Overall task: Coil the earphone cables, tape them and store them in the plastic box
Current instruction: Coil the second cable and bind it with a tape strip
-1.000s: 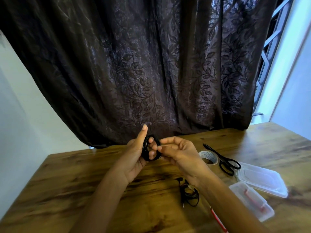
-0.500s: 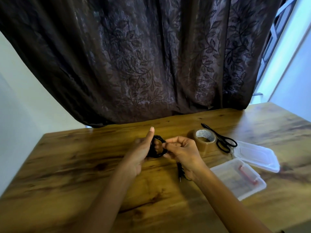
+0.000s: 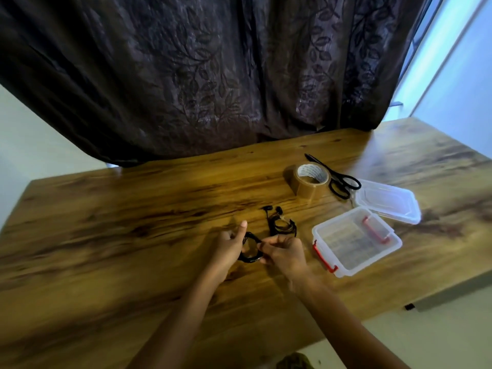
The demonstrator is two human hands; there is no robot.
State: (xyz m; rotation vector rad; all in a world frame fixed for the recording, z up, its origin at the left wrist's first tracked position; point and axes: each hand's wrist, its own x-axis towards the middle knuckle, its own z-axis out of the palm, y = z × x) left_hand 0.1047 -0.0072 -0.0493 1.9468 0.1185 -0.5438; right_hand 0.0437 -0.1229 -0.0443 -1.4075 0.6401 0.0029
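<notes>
Left grip (image 3: 228,247) holds the coiled earphone cable (image 3: 249,258); right grip (image 3: 286,253) pinches its edge. Risk: loops spring apart should either slacken before taping.

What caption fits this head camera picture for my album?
Left hand and right hand hold a coiled earphone cable, near tape, scissors and an open plastic box.

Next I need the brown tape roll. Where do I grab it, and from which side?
Pinch the wall of the tape roll: thumb inside the open core, fingers on the brown outer face. Come from above on its near-left side: the core faces up, and the scissors lie close along its right side. The right hand is nearer, once it releases the coil.
</notes>
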